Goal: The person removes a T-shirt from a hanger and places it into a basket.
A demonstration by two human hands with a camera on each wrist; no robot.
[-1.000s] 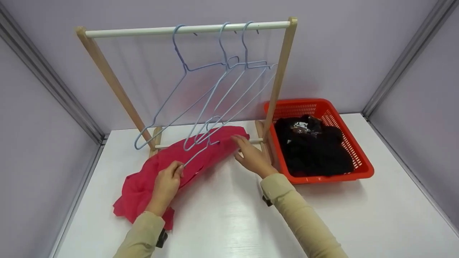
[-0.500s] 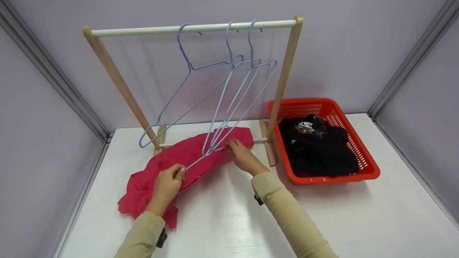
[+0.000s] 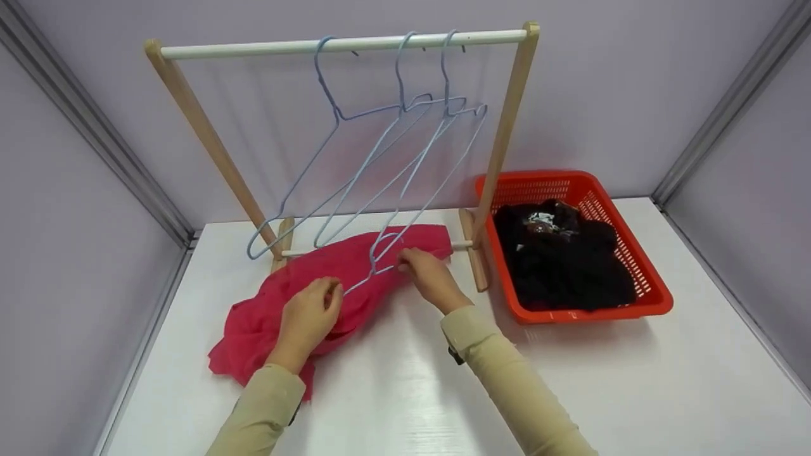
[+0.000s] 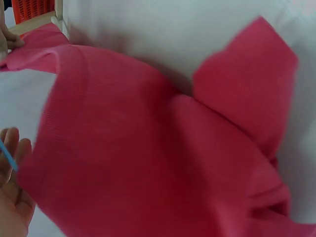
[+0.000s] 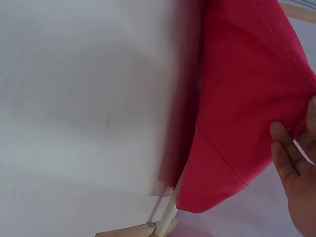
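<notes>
A red shirt lies bunched on the white table, partly over the rack's low bar. A light blue wire clothes hanger lies over it with its hook up. My left hand curls its fingers at the hanger's left arm; in the left wrist view the blue wire crosses those fingers and runs to the shirt's edge. My right hand pinches the shirt near the hanger's right arm. The right wrist view shows its fingers at the red cloth, below the ribbed band.
A wooden rack with a white top bar stands behind the shirt. Several blue wire hangers hang from it, low over the work. To the right, a red plastic basket holds black clothes. Walls enclose the table's back and sides.
My left hand has moved slightly right and up along the hanger. My right hand has come left from the shirt's far end to the hanger's right arm. The hanging hangers have swung.
</notes>
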